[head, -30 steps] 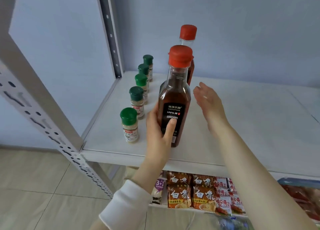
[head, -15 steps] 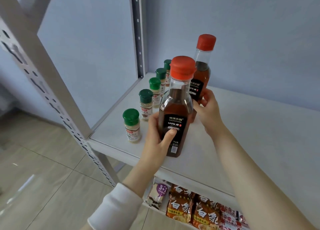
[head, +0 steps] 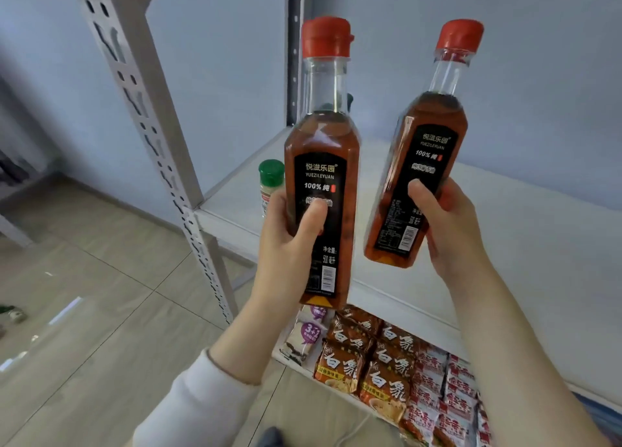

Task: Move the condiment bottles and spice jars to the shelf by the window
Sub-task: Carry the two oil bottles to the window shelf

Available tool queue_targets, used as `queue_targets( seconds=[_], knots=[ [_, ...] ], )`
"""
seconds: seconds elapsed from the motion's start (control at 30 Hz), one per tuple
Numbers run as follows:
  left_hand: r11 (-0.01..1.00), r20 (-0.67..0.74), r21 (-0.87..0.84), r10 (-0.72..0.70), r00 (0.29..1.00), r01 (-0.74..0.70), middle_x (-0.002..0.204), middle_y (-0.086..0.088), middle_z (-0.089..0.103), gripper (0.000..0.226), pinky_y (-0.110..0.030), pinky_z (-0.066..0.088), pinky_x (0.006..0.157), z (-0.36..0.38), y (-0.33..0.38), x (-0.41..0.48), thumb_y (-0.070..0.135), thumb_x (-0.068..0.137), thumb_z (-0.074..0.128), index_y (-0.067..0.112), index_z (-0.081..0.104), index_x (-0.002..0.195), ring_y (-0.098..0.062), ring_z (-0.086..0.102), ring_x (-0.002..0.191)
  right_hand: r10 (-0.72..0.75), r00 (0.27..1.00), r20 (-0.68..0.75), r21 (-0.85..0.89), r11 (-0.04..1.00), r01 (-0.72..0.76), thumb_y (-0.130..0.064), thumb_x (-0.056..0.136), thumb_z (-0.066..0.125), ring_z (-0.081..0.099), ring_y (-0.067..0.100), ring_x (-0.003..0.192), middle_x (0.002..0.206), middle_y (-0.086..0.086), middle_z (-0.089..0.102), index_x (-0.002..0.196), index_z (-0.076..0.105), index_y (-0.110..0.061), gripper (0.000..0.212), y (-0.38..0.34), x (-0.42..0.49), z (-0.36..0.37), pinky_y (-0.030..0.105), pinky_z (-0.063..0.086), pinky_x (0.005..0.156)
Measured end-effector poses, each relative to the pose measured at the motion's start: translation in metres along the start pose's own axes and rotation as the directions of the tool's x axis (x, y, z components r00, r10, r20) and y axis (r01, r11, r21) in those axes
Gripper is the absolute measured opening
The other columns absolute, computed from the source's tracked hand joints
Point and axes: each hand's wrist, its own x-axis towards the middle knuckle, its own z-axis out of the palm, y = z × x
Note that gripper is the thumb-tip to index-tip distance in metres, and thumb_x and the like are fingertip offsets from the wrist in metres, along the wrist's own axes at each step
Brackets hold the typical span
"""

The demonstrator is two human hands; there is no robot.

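Your left hand wraps left sauce bottle low; right hand wraps right sauce bottle, tilted. Risk: bottles clink together or slip, top-heavy above low grips.

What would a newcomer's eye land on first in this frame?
The left hand grips a red-capped sauce bottle upright at centre, and the right hand grips a matching bottle tilted beside it. Both are held up in front of the white shelf. A green-capped spice jar peeks out behind the upright one, and orange noodle packets line the level below.
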Motion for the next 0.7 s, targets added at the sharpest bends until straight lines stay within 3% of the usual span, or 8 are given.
queue_targets(
  seconds=[0.2,0.37,0.5,0.57,0.7],
  knots=[
    [0.992,-0.071,-0.052,-0.116,0.991,0.112,0.082,0.009,0.072,0.051,-0.022,0.054,0.058,-0.061,0.016,-0.037,0.063,0.061,0.056,0.031,0.055,0.1,-0.013,0.071,0.075,0.047,0.975,0.218,0.109,0.991,-0.072,-0.041,0.066,0.069,0.07,0.008,0.085,0.09,-0.012,0.073,0.089,0.068,-0.036,0.024,-0.007,-0.065,0.039,0.018,0.054,0.062],
    [0.991,-0.226,-0.033,-0.135,0.965,0.131,0.078,0.007,0.072,0.056,-0.021,0.053,0.055,-0.124,0.029,-0.06,0.057,0.067,0.058,0.018,0.054,0.108,-0.014,0.071,0.07,0.116,0.901,0.418,0.119,0.976,-0.181,-0.068,0.037,0.08,0.071,0.016,0.082,0.091,-0.004,0.074,0.089,0.069,-0.037,0.061,-0.001,-0.1,0.105,0.025,0.055,0.062],
    [0.988,-0.348,-0.013,-0.146,0.926,0.151,0.082,0.005,0.072,0.065,-0.022,0.053,0.057,-0.194,0.04,-0.078,0.067,0.067,0.059,0.018,0.053,0.11,-0.015,0.071,0.073,0.203,0.82,0.536,0.145,0.934,-0.326,-0.06,0.042,0.084,0.071,0.021,0.081,0.092,0.004,0.073,0.102,0.065,-0.023,0.072,0.015,-0.118,0.179,0.03,0.056,0.063],
    [0.988,-0.407,0.005,-0.139,0.903,0.154,0.081,0.002,0.072,0.068,-0.022,0.054,0.057,-0.234,0.045,-0.087,0.065,0.06,0.059,0.019,0.053,0.109,-0.013,0.07,0.071,0.262,0.77,0.583,0.134,0.903,-0.408,-0.05,0.054,0.08,0.07,0.025,0.082,0.094,0.008,0.071,0.108,0.062,-0.019,0.064,0.028,-0.128,0.224,0.034,0.056,0.064],
    [0.98,-0.53,-0.018,-0.176,0.83,0.197,0.087,-0.002,0.07,0.056,-0.024,0.056,0.058,-0.326,0.049,-0.105,0.057,0.062,0.057,0.021,0.053,0.105,-0.014,0.069,0.07,0.33,0.635,0.698,0.083,0.844,-0.529,-0.049,0.059,0.072,0.069,0.026,0.08,0.093,0.01,0.07,0.108,0.062,-0.014,0.061,0.054,-0.152,0.326,0.039,0.056,0.067]
  ],
)
